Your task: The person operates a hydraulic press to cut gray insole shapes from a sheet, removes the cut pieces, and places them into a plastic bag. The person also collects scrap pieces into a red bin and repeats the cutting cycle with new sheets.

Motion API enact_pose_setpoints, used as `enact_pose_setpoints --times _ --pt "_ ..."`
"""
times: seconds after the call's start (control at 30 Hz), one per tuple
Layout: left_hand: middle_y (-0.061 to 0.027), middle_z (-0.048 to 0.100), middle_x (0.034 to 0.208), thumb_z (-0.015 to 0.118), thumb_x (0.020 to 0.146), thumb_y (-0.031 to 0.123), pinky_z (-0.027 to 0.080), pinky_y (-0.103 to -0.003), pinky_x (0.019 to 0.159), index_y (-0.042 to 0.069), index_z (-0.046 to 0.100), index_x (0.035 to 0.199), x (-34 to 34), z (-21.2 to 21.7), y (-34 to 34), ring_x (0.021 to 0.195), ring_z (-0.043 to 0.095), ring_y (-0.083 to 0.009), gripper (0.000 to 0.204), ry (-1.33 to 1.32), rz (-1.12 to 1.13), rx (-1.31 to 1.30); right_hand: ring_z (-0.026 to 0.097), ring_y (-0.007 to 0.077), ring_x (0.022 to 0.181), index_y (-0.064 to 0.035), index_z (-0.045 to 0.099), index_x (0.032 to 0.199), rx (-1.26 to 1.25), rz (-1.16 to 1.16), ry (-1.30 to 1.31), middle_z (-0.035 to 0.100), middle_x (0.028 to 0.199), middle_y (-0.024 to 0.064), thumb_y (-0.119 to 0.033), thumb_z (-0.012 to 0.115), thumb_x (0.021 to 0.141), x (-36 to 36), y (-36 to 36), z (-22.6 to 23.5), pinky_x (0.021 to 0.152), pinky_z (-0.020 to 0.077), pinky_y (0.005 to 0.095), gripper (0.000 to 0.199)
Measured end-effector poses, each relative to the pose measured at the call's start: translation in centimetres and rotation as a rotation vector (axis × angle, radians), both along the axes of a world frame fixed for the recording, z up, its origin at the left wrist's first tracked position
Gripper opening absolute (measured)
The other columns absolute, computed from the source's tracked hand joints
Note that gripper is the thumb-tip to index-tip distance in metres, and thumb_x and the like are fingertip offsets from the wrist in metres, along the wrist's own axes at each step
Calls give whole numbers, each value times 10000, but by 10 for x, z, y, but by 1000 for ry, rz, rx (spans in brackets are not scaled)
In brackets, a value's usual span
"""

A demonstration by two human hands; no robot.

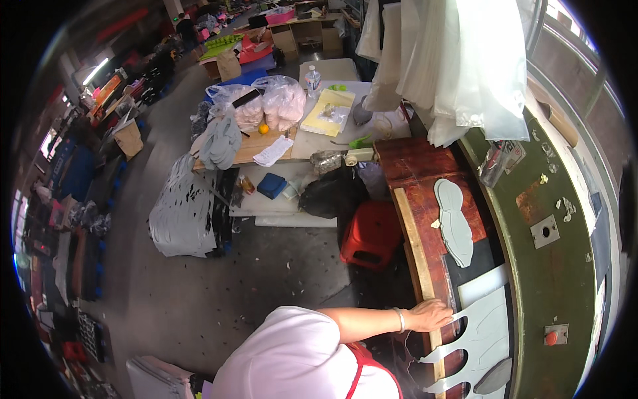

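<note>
At lower right, the right hand (pixel 430 314) rests flat, fingers together, on the wooden rail (pixel 417 249), apparently touching the grey cut-out sheet (pixel 480 332). Shifting that sheet probably needs a firmer grip. Left hand unseen.

Count as observed: one red plastic stool (pixel 370 234); two clear bags of pale material (pixel 266 101) on the far table (pixel 312 143); one orange fruit (pixel 264 129); one plastic water bottle (pixel 312 80); one black bag (pixel 332 193); one stack of grey sole-shaped cutouts (pixel 454 223); one grey sheet with sole-shaped holes (pixel 480 332); one hand (pixel 432 314) on that sheet's edge; one red button (pixel 551 337).
</note>
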State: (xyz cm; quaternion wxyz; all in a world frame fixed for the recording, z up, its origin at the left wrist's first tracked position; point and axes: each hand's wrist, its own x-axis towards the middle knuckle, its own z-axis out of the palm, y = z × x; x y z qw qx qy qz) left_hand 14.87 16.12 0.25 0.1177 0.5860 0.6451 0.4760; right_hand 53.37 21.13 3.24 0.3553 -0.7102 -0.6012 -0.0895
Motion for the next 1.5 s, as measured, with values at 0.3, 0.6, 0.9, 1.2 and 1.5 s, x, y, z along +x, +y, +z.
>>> enact_pose_setpoints --times 0.3,0.6,0.9,1.2,1.5 --pt "-227 602 700 478 934 335 466 -506 634 42 473 1132 -5 22 -95 704 613 -420 353 -142 18 -329 538 401 1122 42 453 1310 -536 160 -189 560 1215 257 -654 711 633 -60 -4 47 966 426 466 1005" --pt "-118 609 890 578 794 44 439 -419 780 41 585 1084 2 65 -92 848 564 -312 290 28 57 -64 459 319 1155 -42 504 1204 -291 233 355 505 1191 158 -208 776 547 -82 -84 4 1029 338 407 731" --pt "-162 481 1281 675 771 219 297 -498 1061 58 529 1212 141 68 -13 1224 434 -326 492 495 -970 -58 539 193 969 -32 481 1147 -96 143 1163 556 1028 93 -146 741 698 37 -99 40 878 435 309 532" --pt "-149 253 1498 614 790 530 127 -538 1134 202 418 1383 152 24 -13 1402 209 -303 705 596 -1093 -94 406 331 1237 -45 415 1335 -307 -116 204 453 1295 178 -141 767 622 173 -158 -44 1056 307 421 801" --pt "-151 382 1424 637 818 386 206 -537 1110 210 501 1288 153 16 -48 1335 345 -306 521 553 -1021 -134 535 269 1025 -20 563 1175 -31 -183 166 552 1145 154 -120 668 829 81 -160 2 870 448 370 375"
